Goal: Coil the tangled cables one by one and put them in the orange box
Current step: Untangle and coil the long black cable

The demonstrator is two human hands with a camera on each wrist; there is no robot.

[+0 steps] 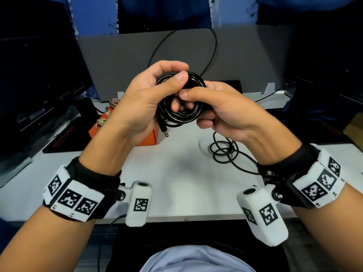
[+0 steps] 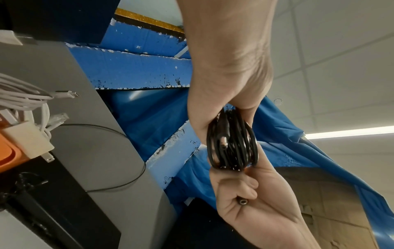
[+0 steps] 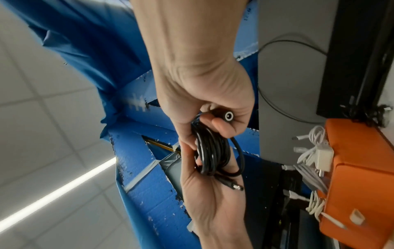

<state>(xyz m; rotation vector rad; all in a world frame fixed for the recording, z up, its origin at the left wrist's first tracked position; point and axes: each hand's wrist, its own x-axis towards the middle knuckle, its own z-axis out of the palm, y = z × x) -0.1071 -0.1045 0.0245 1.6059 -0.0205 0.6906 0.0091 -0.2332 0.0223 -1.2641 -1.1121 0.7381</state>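
Hands grip black coil (tightly)

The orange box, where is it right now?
In the head view the orange box sits on the white table, left of centre, partly hidden behind the left hand.

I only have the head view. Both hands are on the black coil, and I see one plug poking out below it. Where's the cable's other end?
Observer: The right wrist view shows the socket end pinched in the right hand, just above the black cable coil.
Operator: What's already at the orange box? The left arm hides most of it from me.
Observer: White cables and a white charger are bunched at the open side of the orange box, with several connector ends sticking out.
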